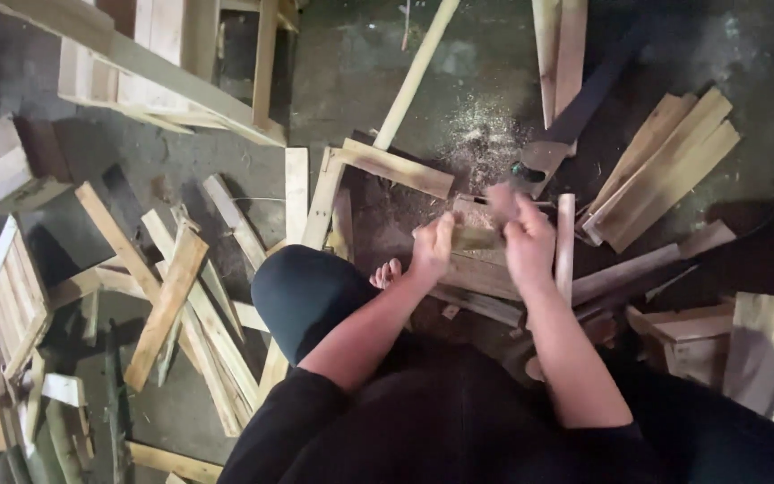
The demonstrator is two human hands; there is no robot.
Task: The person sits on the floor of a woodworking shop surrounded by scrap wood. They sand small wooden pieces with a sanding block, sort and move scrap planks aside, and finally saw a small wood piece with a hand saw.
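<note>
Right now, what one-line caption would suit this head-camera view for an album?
Left hand and right hand grip a small pale wooden piece above scattered light timber offcuts and sawdust.

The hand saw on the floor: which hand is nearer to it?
Right. The right hand is raised just below the hand saw; the left hand sits farther left, on a small wood piece.
</note>
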